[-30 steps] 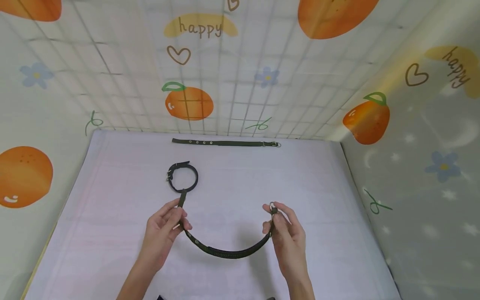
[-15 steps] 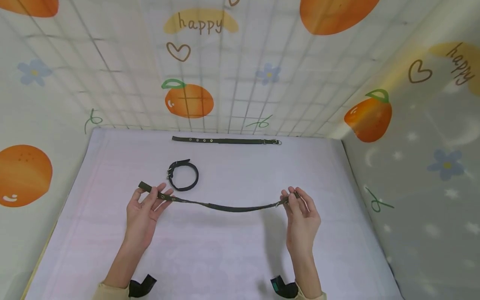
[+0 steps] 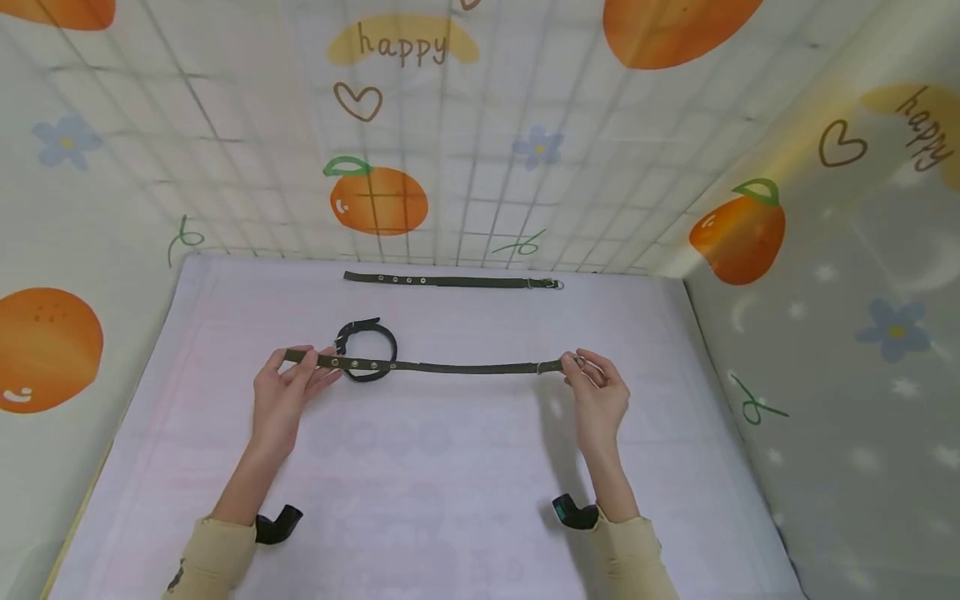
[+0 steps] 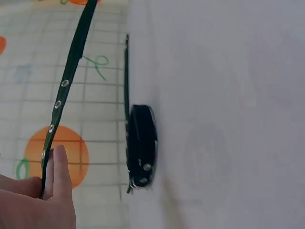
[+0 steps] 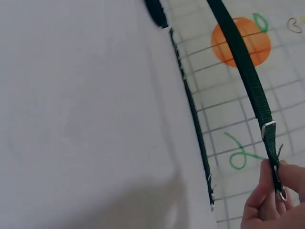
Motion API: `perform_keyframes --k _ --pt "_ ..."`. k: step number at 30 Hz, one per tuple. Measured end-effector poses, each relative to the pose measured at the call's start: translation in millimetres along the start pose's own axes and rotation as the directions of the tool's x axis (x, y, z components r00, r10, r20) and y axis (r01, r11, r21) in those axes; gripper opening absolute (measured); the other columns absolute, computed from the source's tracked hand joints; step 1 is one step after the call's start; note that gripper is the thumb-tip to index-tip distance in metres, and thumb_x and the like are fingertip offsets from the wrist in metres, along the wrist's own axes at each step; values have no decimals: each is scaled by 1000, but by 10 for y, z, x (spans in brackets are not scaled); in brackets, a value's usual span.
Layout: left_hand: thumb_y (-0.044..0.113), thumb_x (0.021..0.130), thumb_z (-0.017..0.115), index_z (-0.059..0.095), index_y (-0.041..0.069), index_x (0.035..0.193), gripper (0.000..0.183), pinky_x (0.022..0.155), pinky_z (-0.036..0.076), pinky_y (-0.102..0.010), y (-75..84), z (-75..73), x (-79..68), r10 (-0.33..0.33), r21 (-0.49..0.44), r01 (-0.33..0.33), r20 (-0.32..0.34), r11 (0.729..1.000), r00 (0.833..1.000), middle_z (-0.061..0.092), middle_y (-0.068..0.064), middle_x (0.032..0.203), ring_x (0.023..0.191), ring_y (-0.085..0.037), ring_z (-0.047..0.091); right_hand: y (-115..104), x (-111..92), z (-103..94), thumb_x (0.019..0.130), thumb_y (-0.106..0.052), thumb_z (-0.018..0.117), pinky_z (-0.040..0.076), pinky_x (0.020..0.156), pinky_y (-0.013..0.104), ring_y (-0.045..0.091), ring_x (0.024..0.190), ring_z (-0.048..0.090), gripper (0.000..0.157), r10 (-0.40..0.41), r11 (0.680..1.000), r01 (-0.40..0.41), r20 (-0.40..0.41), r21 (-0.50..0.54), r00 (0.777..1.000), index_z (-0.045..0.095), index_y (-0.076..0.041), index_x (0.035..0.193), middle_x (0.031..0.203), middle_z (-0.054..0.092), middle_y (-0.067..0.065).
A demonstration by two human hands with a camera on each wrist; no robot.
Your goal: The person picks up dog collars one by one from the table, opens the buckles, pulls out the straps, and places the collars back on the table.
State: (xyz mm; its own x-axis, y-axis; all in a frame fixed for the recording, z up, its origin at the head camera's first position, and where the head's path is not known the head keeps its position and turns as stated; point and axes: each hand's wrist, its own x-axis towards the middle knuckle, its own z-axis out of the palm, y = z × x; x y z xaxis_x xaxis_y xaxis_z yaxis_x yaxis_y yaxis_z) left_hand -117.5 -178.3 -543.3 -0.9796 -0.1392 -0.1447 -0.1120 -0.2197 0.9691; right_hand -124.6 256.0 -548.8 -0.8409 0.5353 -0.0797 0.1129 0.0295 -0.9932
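A dark green collar with metal eyelets is stretched nearly straight between both hands, raised above the table. My left hand pinches its eyelet end between thumb and fingers. At the other end, my right hand pinches the strap by its buckle and ring. Behind the held strap, a second collar, buckled into a loop, rests on the table; in the left wrist view this looped collar stands on its edge. A third collar lies flat and straight along the table's back.
The white-covered table meets a patterned cloth wall at the back. A similar cloth hangs at the right side and another at the left. Black wrist-camera mounts stick out inward from both sleeves.
The held collar has gone from a sagging curve to nearly straight. Both hands have moved away from the body and farther apart, and the strap now passes in front of the looped collar.
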Motion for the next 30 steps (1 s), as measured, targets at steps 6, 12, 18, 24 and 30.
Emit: perform_keyframes --k 6,12,18,24,30 --pt "30 113 58 50 -2 133 38 94 64 -28 -67 -36 303 -1 220 -17 80 975 997 70 -30 138 100 -17 83 26 352 61 87 -36 93 65 83 24 6 80 79 45 51 986 -50 3 -158 999 77 -12 121 92 79 -13" --pt "37 114 57 53 -1 140 46 115 55 -43 -28 -35 709 33 494 -84 110 865 993 78 -26 122 105 -32 82 1 728 203 89 -38 91 66 86 32 18 89 83 40 38 968 -30 26 -247 999 77 -14 118 91 77 -13" --pt "32 109 67 63 3 134 39 128 39 -54 -16 -53 1127 40 596 -102 117 796 992 81 -24 111 104 -40 80 20 1065 325 91 -39 88 62 74 23 21 92 82 38 31 955 -14 51 -297 998 76 -15 118 88 76 -16" --pt "29 109 67 68 0 132 37 115 53 -53 20 -15 1503 -6 716 -127 180 687 984 82 -20 110 104 -36 81 63 1339 471 92 -33 88 53 59 13 5 73 75 35 -4 931 8 11 -364 1000 78 -11 117 90 79 -6" --pt "30 107 69 77 1 121 33 123 40 -56 40 3 1748 -2 799 -171 211 576 978 85 -13 95 109 -36 76 136 1501 632 93 -26 86 50 58 9 -8 63 60 33 -38 904 31 -8 -426 999 77 -5 118 111 82 16"
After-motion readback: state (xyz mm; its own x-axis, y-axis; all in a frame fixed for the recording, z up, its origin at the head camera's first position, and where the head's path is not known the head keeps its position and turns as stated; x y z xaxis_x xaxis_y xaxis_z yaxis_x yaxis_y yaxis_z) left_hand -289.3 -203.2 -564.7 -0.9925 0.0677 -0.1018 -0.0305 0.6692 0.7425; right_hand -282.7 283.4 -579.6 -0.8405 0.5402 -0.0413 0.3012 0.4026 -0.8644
